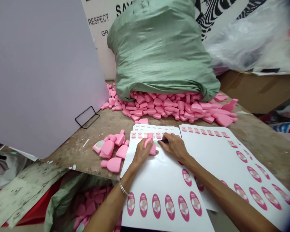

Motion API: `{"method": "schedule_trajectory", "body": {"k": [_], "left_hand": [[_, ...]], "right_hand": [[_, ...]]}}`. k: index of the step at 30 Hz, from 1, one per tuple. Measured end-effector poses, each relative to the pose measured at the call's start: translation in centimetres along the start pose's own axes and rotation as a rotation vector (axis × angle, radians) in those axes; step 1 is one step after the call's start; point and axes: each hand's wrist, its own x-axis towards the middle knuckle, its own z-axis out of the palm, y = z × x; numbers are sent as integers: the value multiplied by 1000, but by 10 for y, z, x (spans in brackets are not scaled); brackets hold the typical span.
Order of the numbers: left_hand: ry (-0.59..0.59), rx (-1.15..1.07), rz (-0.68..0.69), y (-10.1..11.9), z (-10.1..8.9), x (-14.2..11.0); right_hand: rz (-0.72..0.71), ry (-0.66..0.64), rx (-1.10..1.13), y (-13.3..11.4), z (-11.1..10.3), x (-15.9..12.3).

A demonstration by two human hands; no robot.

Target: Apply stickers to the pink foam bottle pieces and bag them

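My left hand (pixel 142 152) is closed around a small pink plastic bottle (pixel 149 145), held upright over a white sheet of stickers (pixel 149 174). Just beside it, my right hand (pixel 175 146) pinches a slim black tool (pixel 163 141); its exact kind I cannot make out. A pale patch, possibly a label, shows between that tool and the bottle. Oval pink stickers (pixel 156 206) run along the near edge of the sheet, and smaller ones line its far edge. To the left of my left hand lie several pink bottles (pixel 114 164), one with a pale label on it.
A second sticker sheet (pixel 207 151) lies on the right, under my right forearm. Behind, a large green sack (pixel 159 54) spills a heap of pink bottles (pixel 169 108) onto the wooden table (pixel 72 151). A white panel (pixel 43 71) stands left, beside a black wire frame (pixel 87 117).
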Motion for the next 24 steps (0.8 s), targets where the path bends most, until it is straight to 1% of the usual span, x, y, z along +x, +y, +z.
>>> {"method": "schedule_trajectory", "body": {"k": [3, 6, 8, 10, 11, 13, 15, 17, 20, 24], "left_hand": [[13, -19, 0, 2, 0, -1], [37, -53, 2, 5, 1, -4], [47, -122, 3, 9, 2, -8], [40, -246, 5, 14, 3, -16], [27, -317, 1, 19, 5, -21], [-5, -430, -18, 28, 7, -34], [-32, -487, -42, 39, 10, -47], [-52, -506, -54, 48, 13, -57], [-77, -512, -47, 55, 16, -67], [-92, -502, -14, 59, 17, -71]], "right_hand": [[-16, 96, 8, -1, 3, 0], [28, 148, 175, -3, -6, -3], [125, 142, 365, -8, -20, -5], [236, 129, 557, -17, -39, -7], [276, 120, 632, -22, -49, -9], [312, 90, 725, -34, -67, -14], [315, 37, 767, -47, -79, -20], [310, -6, 790, -58, -86, -25], [309, -3, 805, -69, -90, -31], [323, 7, 802, -74, -90, -34]]}}
